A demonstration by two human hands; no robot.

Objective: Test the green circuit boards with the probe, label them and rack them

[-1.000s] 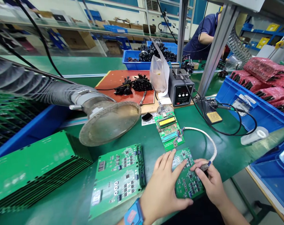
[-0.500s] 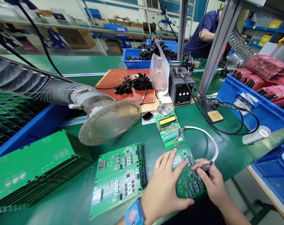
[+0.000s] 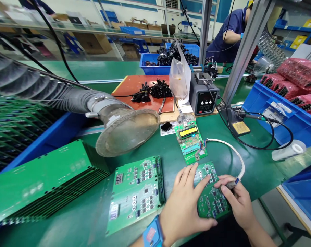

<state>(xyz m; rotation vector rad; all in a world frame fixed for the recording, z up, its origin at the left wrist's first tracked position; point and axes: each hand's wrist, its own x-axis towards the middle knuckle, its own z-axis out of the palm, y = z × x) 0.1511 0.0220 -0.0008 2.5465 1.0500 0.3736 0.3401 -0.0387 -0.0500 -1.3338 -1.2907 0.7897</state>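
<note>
My left hand [image 3: 185,202] lies with spread fingers across a green circuit board [image 3: 204,206] at the table's near edge, covering its left part. A blue strap [image 3: 153,233] is around that wrist. Pinched in my right hand [image 3: 241,202] is a grey probe [image 3: 231,185], its tip at the board's right side; the exact contact point is hidden by my fingers. From the probe a white sleeved cable [image 3: 234,149] curves up to a programmer board [image 3: 187,154] with a lit yellow display [image 3: 188,131], just beyond the board I hold down.
Populated boards [image 3: 129,206] lie stacked left of my hand, beside a taller stack of green panels [image 3: 42,178]. A fume-extractor hood [image 3: 129,132] overhangs them. Behind are a soldering station [image 3: 205,97], an iron in its stand [image 3: 237,120] and a blue bin [image 3: 267,109]. A person [image 3: 224,37] works opposite.
The whole view has shifted slightly, so things appear a little farther right. Both hands keep their places on the board and probe.
</note>
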